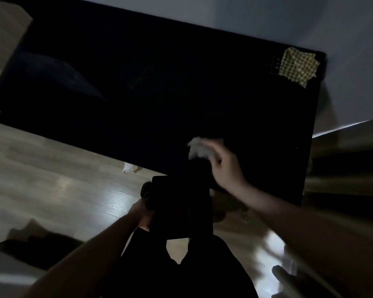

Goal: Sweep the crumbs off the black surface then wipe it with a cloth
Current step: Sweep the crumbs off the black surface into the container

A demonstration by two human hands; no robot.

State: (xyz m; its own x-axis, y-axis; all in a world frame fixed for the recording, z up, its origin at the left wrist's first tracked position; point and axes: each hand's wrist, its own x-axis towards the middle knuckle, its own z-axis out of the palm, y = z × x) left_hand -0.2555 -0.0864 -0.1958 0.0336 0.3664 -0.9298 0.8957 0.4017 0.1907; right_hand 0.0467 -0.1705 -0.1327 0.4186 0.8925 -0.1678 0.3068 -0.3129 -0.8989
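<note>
A long black surface [159,87] runs across the view in dim light. My right hand [224,166] rests on its near edge, shut on a crumpled pale wad [197,148] that looks like tissue. My left hand [143,214] grips a flat black pan-like object [181,207] held just below the surface's near edge, under the wad. A yellow checked cloth [298,66] lies at the far right corner of the surface. Crumbs are too dark to make out.
Wooden floor [52,179] lies below the surface on the left, with a small white scrap [128,167] at the surface's edge. A pale wall [310,22] stands behind. My dark-clothed legs [181,272] are at the bottom. Dark furniture sits on the right.
</note>
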